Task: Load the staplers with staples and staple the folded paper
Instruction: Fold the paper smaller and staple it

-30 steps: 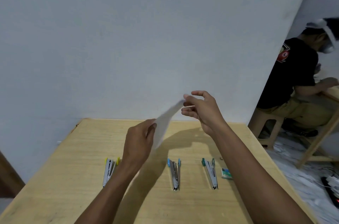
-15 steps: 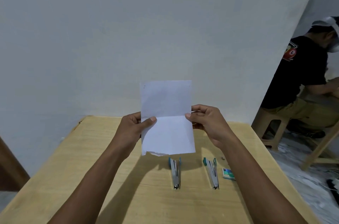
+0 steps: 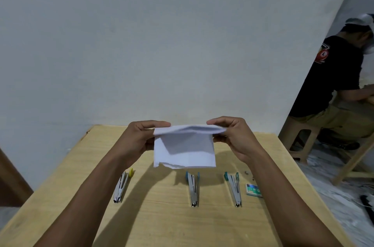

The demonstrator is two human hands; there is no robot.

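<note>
The left hand (image 3: 139,137) is pinching the top left corner of the paper (image 3: 184,149), thumb toward the camera and curled fingers over the far side. The right hand (image 3: 232,135) is gripping the top right corner in the same way, so both hands are closed narrowly on the sheet. The paper is hanging in the air between them, above the far half of the surface (image 3: 162,224) and touching nothing else. Its top edge is bending over into a loose fold that is bulging open in the middle, and its lower edge is showing a ragged left corner.

Three staplers are lying on the surface in a row below the paper, well apart from each other. The yellow stapler (image 3: 121,188) is lying at the left, beside the left forearm. The blue stapler (image 3: 193,190) is sitting in the middle, and the green stapler (image 3: 233,190) is lying to its right. Each is showing two arms parting toward its coloured far end.

A small box (image 3: 253,189) is sitting just right of the green stapler, partly hidden by the right forearm; I cannot tell what it is holding. A few loose staples (image 3: 246,171) are lying near it. A seated person (image 3: 332,76) is leaning forward at the far right.
</note>
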